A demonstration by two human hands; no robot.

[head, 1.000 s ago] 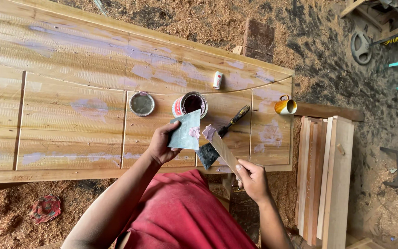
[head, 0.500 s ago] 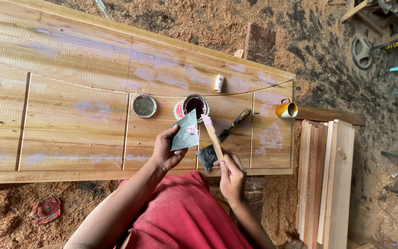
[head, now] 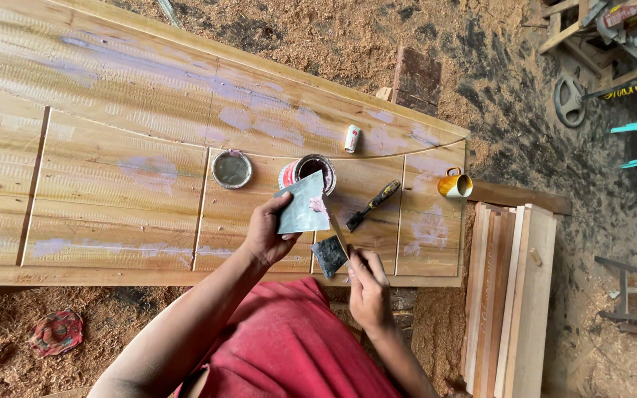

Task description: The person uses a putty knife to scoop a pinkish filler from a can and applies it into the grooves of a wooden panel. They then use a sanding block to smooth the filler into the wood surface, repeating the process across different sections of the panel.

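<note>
Your left hand [head: 265,234] is closed around the lower edge of a flat grey plate [head: 302,206], thumb on one face and fingers behind, so the plate stands tilted toward you like a small palette. It hovers just over the open can [head: 308,172] of pink filler, probably so that drips fall back near the can and not on clean wood. A little pink paste sits on the plate's right edge.

Your right hand [head: 366,289] is closed on the handle of a thin scraper [head: 337,232], whose blade points up and touches that pasty edge of the plate. I judge you hold it at this slant to take paste off the plate, or to wipe the blade there; I cannot tell which.

Under the two hands lies the big wooden door panel [head: 112,177], flat on the sawdust floor, with pale purple patches of filler on many spots. On the panel are the can's lid [head: 231,169], to the left of the can, a small white tube [head: 352,138] behind it, a dark-handled tool [head: 373,205] lying to the right, a yellow mug [head: 454,184] near the panel's right end, and a dark square pad [head: 329,256] just beside your right hand. All are near, which seems convenient for reaching. A stack of boards [head: 514,295] stands at your right.
</note>
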